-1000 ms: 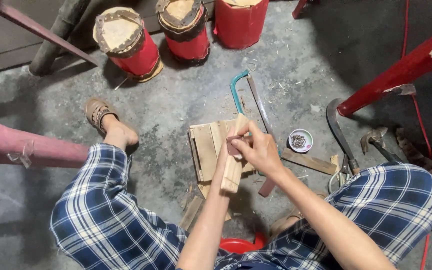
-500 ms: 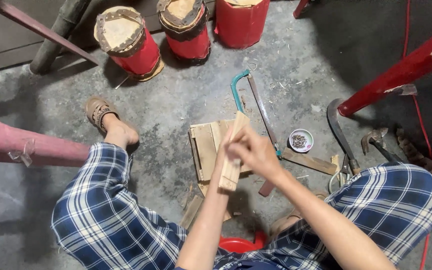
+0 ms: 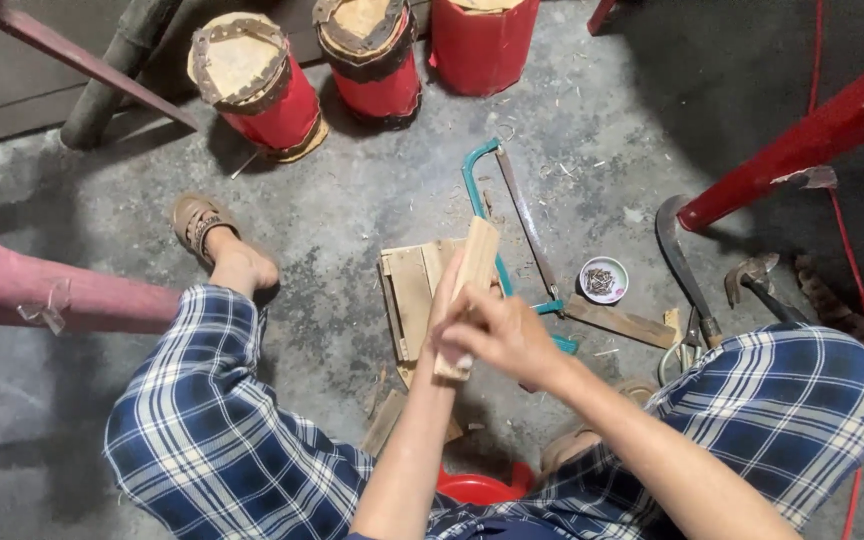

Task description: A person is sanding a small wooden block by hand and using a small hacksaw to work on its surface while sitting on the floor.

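A pale wooden slat [image 3: 472, 268] stands tilted between my knees, above a small stack of flat wooden boards [image 3: 410, 298] on the concrete floor. My left hand [image 3: 446, 310] grips the slat from behind, mostly hidden by the right. My right hand [image 3: 497, 335] is closed around the slat's lower part; whether it also holds something small is hidden. A teal-framed hacksaw [image 3: 512, 215] lies on the floor just beyond the boards.
Three red drums [image 3: 262, 85] stand at the top. A small white dish of nails [image 3: 603, 280], a curved blade [image 3: 680, 265], a hammer [image 3: 757, 280] and a wood strip [image 3: 620, 322] lie at right. A red pole [image 3: 802, 140] slants upper right. My sandalled foot [image 3: 207, 235] rests left.
Both hands shifted slightly on the slat, and its top end swung a little to the right. Everything on the floor stayed put.
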